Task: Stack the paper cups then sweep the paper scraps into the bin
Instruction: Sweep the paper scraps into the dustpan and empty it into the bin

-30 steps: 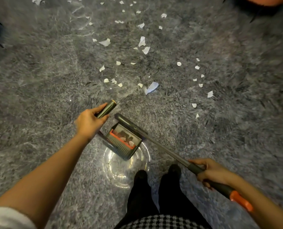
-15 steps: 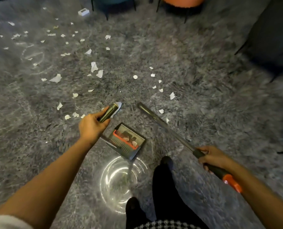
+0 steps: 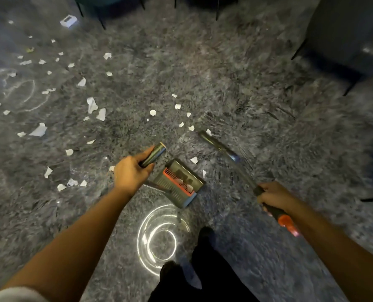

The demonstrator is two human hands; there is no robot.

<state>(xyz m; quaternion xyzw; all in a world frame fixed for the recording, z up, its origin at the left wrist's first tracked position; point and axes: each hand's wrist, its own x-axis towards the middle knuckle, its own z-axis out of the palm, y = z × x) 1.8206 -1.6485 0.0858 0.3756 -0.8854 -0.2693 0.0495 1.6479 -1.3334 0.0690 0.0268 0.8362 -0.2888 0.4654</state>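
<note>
Paper scraps [image 3: 38,130] are strewn over the grey carpet [image 3: 235,88], mostly beyond and to the left of the left-hand fingers, with a few just past the dustpan [image 3: 181,182] and between the two hands. The dustpan's handle [image 3: 154,154] is gripped by the curled fingers of the left hand [image 3: 130,174]. The pan is seen just to the near right of those fingers, with a little white paper inside it. The broom [image 3: 222,148] is held by the right hand [image 3: 272,196], fingers wrapped round the dark grip next to the orange end; its head cannot be made out through the blur.

Sweeping is judged to be the step in hand. It would be done well if the pan's lip is laid flat on the pile and short strokes are drawn toward it, since light scraps are likely to be caught in the fibres.

Open room is found ahead and to the left of the fingers. The far and right edges are bounded by chair legs [image 3: 100,20] and dark furniture [image 3: 344,35].
</note>
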